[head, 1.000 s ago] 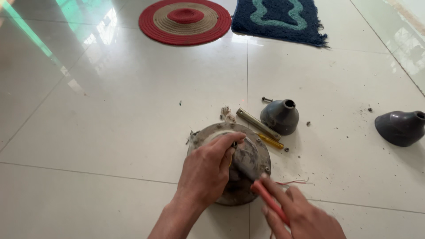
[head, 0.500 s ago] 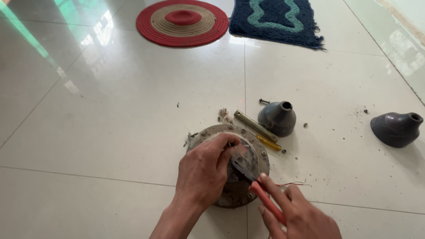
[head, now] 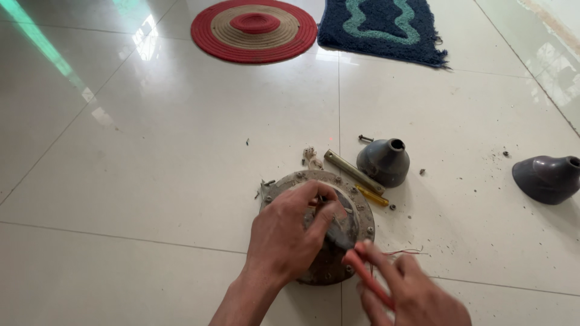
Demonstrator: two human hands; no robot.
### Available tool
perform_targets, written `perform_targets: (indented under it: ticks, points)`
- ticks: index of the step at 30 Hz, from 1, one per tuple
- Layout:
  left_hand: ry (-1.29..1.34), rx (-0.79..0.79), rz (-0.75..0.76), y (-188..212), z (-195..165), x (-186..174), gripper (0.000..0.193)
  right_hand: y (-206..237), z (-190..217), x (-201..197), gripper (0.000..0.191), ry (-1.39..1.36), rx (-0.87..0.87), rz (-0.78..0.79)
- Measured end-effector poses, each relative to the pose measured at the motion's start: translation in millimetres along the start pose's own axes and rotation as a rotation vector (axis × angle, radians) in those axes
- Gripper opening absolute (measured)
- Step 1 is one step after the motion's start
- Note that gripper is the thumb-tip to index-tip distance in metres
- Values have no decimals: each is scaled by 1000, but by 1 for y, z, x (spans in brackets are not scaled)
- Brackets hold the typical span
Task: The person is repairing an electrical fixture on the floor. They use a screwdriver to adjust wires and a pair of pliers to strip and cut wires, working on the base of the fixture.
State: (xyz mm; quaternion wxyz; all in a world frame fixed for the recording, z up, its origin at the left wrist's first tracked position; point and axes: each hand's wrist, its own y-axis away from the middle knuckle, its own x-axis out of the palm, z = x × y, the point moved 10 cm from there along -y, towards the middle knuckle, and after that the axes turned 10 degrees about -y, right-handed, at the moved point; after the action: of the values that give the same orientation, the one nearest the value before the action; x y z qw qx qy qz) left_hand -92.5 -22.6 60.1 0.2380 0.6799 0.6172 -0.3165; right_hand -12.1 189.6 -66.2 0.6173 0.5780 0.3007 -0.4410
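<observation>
A round, rusty metal motor housing (head: 356, 208) with bolts around its rim lies on the white tiled floor. My left hand (head: 290, 232) rests on top of it, fingers curled over its centre. My right hand (head: 408, 296) grips a red-handled tool (head: 362, 274) whose dark tip points into the housing's middle, just under my left fingers. Thin red wires (head: 408, 251) trail out from the housing toward the right.
A brass rod (head: 352, 171) and a yellow tool (head: 371, 195) lie beside the housing. Two grey cone-shaped covers (head: 383, 162) (head: 547, 178) stand to the right. Loose screws and debris dot the tiles. A round red mat (head: 254, 29) and blue rug (head: 382, 27) lie farther away.
My hands stay on the housing, the left fingers shifting slightly over its centre. The view has drifted a little.
</observation>
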Motion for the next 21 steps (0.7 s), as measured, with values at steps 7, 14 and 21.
perform_targets:
  ticks: [7, 14, 21]
  points:
    - [6, -28, -137, -3, 2, -6, 9, 10, 28, -15, 61, 76, -157, -108]
    - [-71, 56, -153, 1, -5, -12, 23, 6, 8, -24, 62, -67, -18, -77]
    - [-53, 46, -77, 1, -6, -9, 24, 10, 2, -44, 66, -65, 7, -165]
